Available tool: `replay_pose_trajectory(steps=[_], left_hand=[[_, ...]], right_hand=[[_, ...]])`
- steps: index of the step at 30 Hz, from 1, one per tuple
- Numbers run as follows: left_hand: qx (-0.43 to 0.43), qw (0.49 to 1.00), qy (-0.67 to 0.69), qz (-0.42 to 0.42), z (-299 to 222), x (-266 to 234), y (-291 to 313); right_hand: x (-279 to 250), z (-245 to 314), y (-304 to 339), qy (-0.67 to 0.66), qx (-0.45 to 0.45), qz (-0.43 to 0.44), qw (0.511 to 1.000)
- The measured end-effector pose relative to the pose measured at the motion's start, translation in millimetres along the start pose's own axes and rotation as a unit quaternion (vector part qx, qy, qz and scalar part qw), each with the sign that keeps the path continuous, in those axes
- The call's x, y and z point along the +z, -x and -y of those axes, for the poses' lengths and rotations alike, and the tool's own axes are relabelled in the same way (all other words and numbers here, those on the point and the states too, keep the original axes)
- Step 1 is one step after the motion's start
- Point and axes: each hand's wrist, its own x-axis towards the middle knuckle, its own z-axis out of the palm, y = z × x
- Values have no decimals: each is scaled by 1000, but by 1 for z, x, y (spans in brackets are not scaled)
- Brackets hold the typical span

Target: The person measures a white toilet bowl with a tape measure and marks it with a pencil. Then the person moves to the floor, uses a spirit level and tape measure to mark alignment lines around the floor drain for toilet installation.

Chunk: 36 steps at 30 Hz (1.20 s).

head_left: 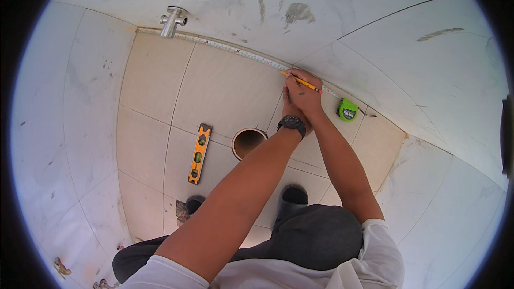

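Observation:
A yellow pencil (pixel 306 82) is pinched in my right hand (pixel 305 96), its point at the edge of the tape measure's blade (pixel 241 52). The white blade lies extended along the foot of the far wall, from the left corner to its green case (pixel 347 110) on the floor, right of my hands. My left hand (pixel 289 108), with a black watch (pixel 292 122) on its wrist, is close against the right one near the blade. The right hand covers most of its fingers, so I cannot see what they grip.
An orange spirit level (pixel 199 154) lies on the beige floor tiles (pixel 150 75). Beside it a round pipe opening (pixel 249 143) rises from the floor. A chrome valve (pixel 172 21) juts from the far wall above the blade. Marbled walls enclose the corner; my slippered feet are below.

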Motion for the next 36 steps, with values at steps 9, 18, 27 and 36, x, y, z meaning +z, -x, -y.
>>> replay_pose_trajectory(steps=[9, 18, 27, 36], left_hand=[[8, 1000, -17, -8, 0, 5, 0], [7, 977, -150, -151, 3, 35, -6], [10, 999, -25, -27, -1, 14, -3], [13, 989, -128, -71, 1, 34, -7]], right_hand=[[-3, 0, -2, 32, -8, 11, 999], [-2, -6, 0, 30, 20, 23, 999], [-2, -3, 0, 41, 0, 10, 999], [-3, 2, 0, 56, -17, 13, 998]])
